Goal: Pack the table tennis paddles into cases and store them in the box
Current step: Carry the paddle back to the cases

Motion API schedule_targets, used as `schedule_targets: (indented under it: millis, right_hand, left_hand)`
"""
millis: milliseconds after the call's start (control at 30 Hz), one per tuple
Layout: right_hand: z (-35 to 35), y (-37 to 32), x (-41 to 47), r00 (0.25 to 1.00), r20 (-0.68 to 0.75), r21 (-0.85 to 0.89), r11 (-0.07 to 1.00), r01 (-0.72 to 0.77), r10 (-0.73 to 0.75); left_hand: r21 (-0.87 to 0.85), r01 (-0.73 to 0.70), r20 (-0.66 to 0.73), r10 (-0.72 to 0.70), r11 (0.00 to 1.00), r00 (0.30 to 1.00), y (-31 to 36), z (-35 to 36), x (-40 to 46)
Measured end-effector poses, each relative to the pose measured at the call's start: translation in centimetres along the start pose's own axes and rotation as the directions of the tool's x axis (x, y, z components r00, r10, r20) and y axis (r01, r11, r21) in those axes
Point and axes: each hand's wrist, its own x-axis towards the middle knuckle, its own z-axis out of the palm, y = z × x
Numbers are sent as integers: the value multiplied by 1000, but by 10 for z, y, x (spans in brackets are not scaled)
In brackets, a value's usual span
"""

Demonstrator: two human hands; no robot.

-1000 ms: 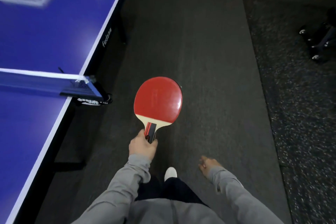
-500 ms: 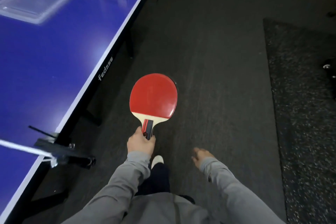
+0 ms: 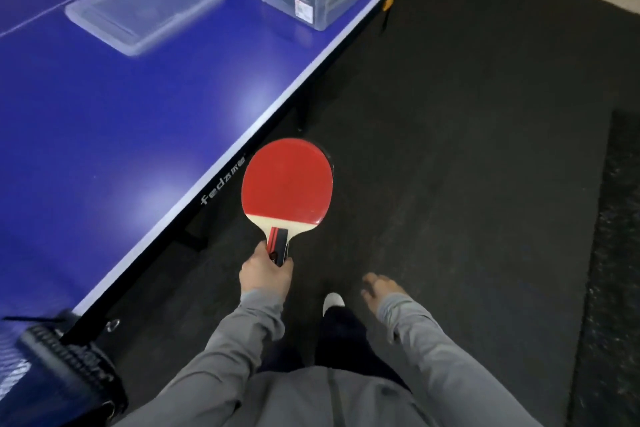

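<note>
Left hand [image 3: 266, 272] forward, fingers curled round handle of red-rubbered wooden paddle [image 3: 287, 185]; right hand [image 3: 379, 286] low, fingers loose, holding nothing.

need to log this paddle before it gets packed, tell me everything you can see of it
The paddle has a rounded blade faced with smooth, slightly glossy red rubber, a dark edge showing at its upper right. Below the rubber is a pale wooden neck, then a short handle striped red and black. It is bare, in no case, held in the air above the dark floor just off the blue table's edge, face up, blade pointing away. Only the left hand touches it, gripping the handle.
</note>
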Motion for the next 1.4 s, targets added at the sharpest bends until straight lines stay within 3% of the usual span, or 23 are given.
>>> schedule_targets:
  millis: [200, 467, 767, 1000, 1400]
  right_hand:
    - [-82, -13, 73, 993, 24, -106, 987, 117, -116]
    - [-144, -93, 125, 945, 81, -265, 907, 328, -318]
    - [-134, -252, 145, 838, 166, -385, 748, 541, -520]
    - [-102, -367, 141, 752, 217, -447, 621, 644, -623]
    - [-84, -442, 148, 747, 296, -575, 513, 637, -596]
  left_hand:
    - [-143, 163, -117, -180, 976, 977, 49, 13, 54]
    - [-334, 368, -224, -452, 868, 863, 47, -22, 103]
    - [-472, 445, -319, -619, 761, 718, -33, -94, 149]
    - [-528, 534, -314, -736, 660, 600, -119, -161, 176]
    - [-554, 625, -251, -826, 550, 504, -208, -213, 203]
